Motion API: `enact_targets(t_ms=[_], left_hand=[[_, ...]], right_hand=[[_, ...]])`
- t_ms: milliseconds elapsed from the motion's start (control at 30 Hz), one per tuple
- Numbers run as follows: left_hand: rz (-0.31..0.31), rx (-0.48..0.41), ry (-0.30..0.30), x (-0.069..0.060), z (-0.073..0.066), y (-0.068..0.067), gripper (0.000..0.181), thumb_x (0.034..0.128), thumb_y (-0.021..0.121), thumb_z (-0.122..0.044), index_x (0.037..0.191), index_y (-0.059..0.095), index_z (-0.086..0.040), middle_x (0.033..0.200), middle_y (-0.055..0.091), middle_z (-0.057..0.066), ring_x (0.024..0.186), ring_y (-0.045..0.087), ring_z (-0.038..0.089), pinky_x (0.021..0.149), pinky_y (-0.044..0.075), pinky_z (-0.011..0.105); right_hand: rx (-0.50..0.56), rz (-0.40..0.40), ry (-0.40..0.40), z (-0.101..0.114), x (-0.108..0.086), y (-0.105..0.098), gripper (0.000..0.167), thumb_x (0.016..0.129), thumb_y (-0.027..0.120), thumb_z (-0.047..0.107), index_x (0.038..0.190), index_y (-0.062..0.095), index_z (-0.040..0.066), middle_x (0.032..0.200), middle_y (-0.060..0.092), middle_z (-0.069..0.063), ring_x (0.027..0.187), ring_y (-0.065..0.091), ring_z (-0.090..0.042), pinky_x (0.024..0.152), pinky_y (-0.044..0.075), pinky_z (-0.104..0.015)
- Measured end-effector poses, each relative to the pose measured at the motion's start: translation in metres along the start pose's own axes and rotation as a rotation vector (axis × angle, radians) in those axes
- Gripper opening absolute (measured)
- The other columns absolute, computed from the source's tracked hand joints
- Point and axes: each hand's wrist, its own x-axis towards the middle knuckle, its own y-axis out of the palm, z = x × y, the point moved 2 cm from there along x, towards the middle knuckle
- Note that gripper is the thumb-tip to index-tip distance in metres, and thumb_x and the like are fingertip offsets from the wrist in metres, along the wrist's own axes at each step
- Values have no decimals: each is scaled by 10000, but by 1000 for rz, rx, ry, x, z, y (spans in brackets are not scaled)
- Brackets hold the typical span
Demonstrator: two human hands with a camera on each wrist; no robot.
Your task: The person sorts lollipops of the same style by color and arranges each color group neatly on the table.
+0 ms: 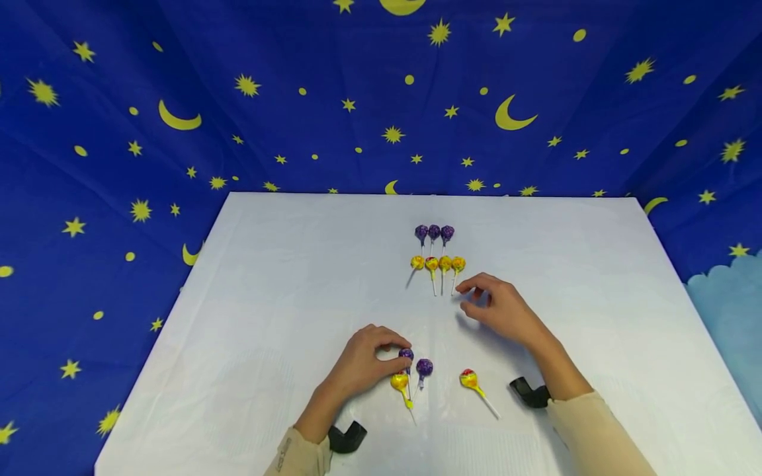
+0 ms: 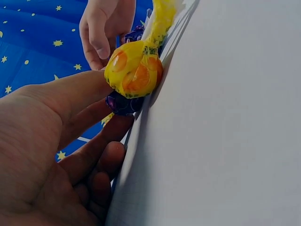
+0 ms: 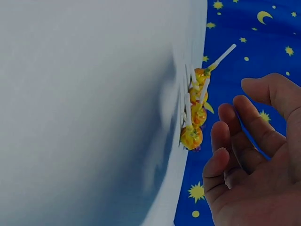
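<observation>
My left hand [image 1: 367, 358] pinches a purple-wrapped lollipop [image 1: 407, 354] between thumb and forefinger, low on the table. Right beside the thumb lies a yellow lollipop [image 1: 399, 382], which covers part of the purple one in the left wrist view. Another purple lollipop [image 1: 424, 367] lies just right of these. My right hand [image 1: 501, 309] is farther back, fingers loosely curved and holding nothing. Its fingertips are close to the stick of the rightmost yellow lollipop [image 1: 458, 264] in a row of several; whether they touch cannot be told. Behind that row lie three purple lollipops [image 1: 434, 233].
A single yellow lollipop with a red patch [image 1: 469, 379] lies between the forearms, its stick slanting toward the front right. All lie on a white table [image 1: 286, 264]. Blue cloth with yellow stars and moons [image 1: 333, 132] hangs behind and at the sides.
</observation>
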Motion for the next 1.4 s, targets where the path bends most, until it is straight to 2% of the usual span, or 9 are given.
enact_targets(t_ms=[233,533,833,1233,1400], left_hand=[[1,-6,-21,-1,-1,-1,242,833,743,-403,1038,740,-274,959,642,-195,830,520,86,731,415,292],[5,-3,-50,-1,-2,0,244,825,757,-388,1037,741,-268,906,622,-191,801,511,94,713,411,288],[-7,7,-49,-1,-1,1,247,819,765,-377,1038,740,-268,890,612,-190,794,510,85,710,413,282],[-7,6,-63,-2,-1,2,243,830,753,-384,1042,738,-267,869,609,-145,787,500,90,704,409,281],[-6,8,-70,-2,-2,1,247,834,746,-391,1044,738,-261,872,612,-138,788,501,95,702,407,283]], right_hand=[[21,12,5,8,-11,5,286,877,714,248,1142,668,149,1020,641,12,840,534,-182,661,415,-314],[4,40,1,14,-27,10,250,862,731,231,1098,681,167,1010,649,36,840,547,-165,684,436,-319],[29,75,-24,16,-38,14,241,859,737,229,1088,683,180,977,643,46,825,553,-160,675,443,-299],[14,188,-11,16,-52,24,290,840,752,341,1088,674,213,906,620,76,778,548,-114,663,442,-255],[-1,212,-2,16,-58,27,306,822,768,349,1088,673,230,898,611,80,773,542,-116,662,439,-250]])
